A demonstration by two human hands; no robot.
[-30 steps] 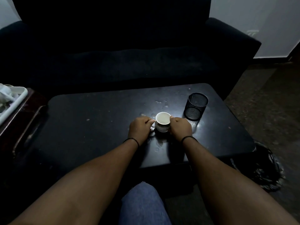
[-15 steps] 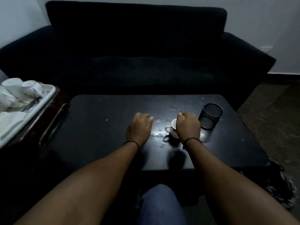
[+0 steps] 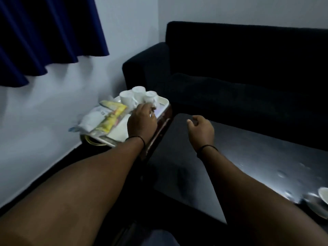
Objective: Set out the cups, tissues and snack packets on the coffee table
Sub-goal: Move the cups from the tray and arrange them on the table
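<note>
Three white cups (image 3: 139, 94) stand upside down at the far end of a white tray (image 3: 164, 102) on a side table. Yellow snack packets (image 3: 113, 118) and a white tissue pack (image 3: 91, 119) lie on the tray's left half. My left hand (image 3: 142, 121) is over the tray, fingertips touching the nearest cup (image 3: 150, 98); blur hides whether they grip it. My right hand (image 3: 201, 130) hovers above the dark coffee table (image 3: 248, 157), loosely curled and holding nothing. Another white cup (image 3: 324, 194) sits on the coffee table at the frame's right edge.
A wooden side table (image 3: 159, 132) carries the tray and stands against the coffee table's left end. A black sofa (image 3: 239, 77) runs behind both. A blue curtain (image 3: 44, 36) hangs on the wall to the left. Wet spots (image 3: 282, 173) mark the coffee table.
My view has swung left to the tray. My right hand has let go of the cup on the coffee table. My left hand has moved onto the tray, to the nearest cup.
</note>
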